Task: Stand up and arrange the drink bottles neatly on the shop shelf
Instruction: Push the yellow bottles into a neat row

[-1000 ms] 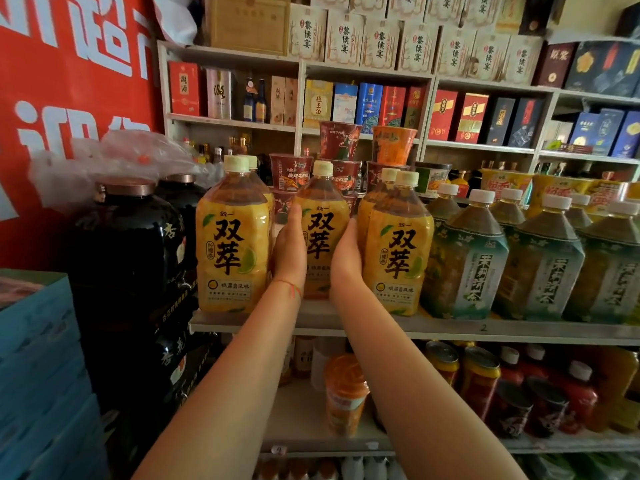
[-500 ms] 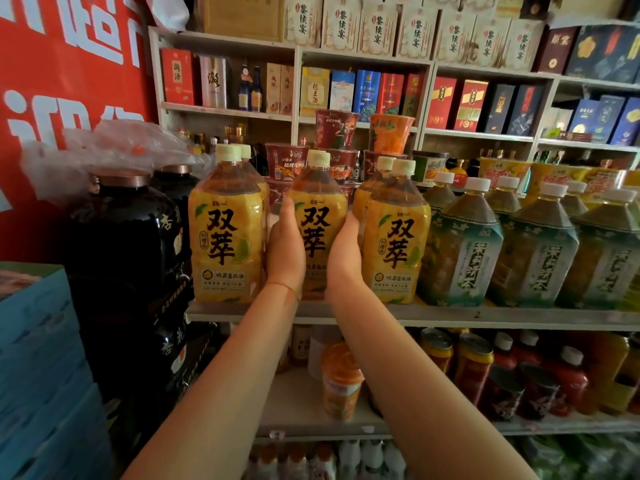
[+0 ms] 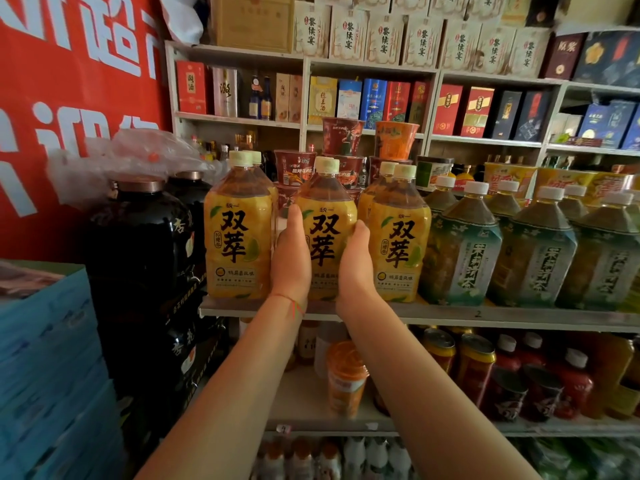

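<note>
Both hands — left hand and right hand — still clasp the middle yellow-labelled plastic tea bottle, fingers wrapped round it, now upright and nearly level with its neighbours on the white shop shelf.

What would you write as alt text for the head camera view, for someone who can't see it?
Two bare hands, the left hand and the right hand, clasp the middle yellow tea bottle upright on a shop shelf, between two matching yellow bottles. Green tea bottles line the shelf to the right, dark jars stand to the left, and boxed goods fill the shelves behind.
</note>
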A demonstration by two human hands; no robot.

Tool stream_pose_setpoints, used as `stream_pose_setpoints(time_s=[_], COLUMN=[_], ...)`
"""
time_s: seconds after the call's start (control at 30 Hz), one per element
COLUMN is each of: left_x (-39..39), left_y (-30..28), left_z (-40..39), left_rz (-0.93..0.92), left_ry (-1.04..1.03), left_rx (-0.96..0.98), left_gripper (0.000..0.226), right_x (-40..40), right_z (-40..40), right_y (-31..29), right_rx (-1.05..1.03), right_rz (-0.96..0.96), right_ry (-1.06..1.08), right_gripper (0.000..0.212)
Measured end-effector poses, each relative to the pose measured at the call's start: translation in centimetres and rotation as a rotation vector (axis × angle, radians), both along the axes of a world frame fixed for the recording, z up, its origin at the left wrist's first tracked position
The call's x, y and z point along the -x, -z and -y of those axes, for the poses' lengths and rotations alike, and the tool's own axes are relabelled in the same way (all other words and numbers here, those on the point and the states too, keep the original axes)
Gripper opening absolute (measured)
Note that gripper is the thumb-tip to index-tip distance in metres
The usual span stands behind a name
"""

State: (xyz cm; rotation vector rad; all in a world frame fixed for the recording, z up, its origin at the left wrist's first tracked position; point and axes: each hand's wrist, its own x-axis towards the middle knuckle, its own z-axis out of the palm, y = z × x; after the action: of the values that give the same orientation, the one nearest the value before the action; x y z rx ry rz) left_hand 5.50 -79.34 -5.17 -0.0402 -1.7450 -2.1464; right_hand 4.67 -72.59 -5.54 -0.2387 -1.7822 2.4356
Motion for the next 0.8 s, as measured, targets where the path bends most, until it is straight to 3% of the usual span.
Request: stream_pose_setpoints(time_s=[0.17, 0.27, 0.3, 0.4, 0.43, 0.47, 0.53, 0.6, 0.67, 0.8], left_x=[-0.2, -0.6, -0.9, -1.5, -0.9, -0.7, 0.6, 1.7, 2.5, 2.9], left_y=[-0.1, 0.7, 1.0, 0.5, 0.1, -0.8, -2.1, -2.9, -2.6, -0.6], left_z=[0.2, 0.2, 0.5, 2.4, 3.5, 4.6, 7.6, 10.5, 12.7, 13.5], left_rz=[-0.014, -0.145, -0.251, -0.802, -0.896, -0.884, -0.585, -0.189, 0.04, 0.081], left_ry=[-0.025, -0.128, -0.227, -0.644, -0.755, -0.803, -0.753, -0.422, -0.084, 0.093], left_rx=[-0.01, 0.152, 0.246, 0.497, 0.55, 0.53, 0.284, -0.02, -0.134, -0.088], left_gripper=[0.043, 0.026, 0.02, 0.026, 0.025, 0.026, 0.028, 0.027, 0.046, 0.051], right_x=[0.2, 0.3, 0.4, 0.8, 0.9, 0.9, 0.9, 0.8, 0.7, 0.9], right_z=[-0.7, -1.4, -1.5, -1.6, -1.5, -1.3, -0.9, -0.8, -0.9, -1.2], right_y=[-0.3, -0.4, -0.3, -0.3, -0.3, -0.4, -0.7, -0.8, -0.8, -0.8], right_rx=[-0.027, -0.073, -0.078, -0.076, -0.072, -0.072, -0.069, -0.068, -0.059, -0.035], right_rz=[-0.002, -0.008, -0.012, -0.032, -0.042, -0.048, -0.049, -0.032, -0.021, -0.024], right_ry=[-0.023, -0.033, -0.027, -0.053, -0.049, -0.036, -0.003, 0.004, -0.001, -0.014], right_gripper=[0.058, 0.048, 0.045, 0.046, 0.048, 0.05, 0.057, 0.062, 0.056, 0.047])
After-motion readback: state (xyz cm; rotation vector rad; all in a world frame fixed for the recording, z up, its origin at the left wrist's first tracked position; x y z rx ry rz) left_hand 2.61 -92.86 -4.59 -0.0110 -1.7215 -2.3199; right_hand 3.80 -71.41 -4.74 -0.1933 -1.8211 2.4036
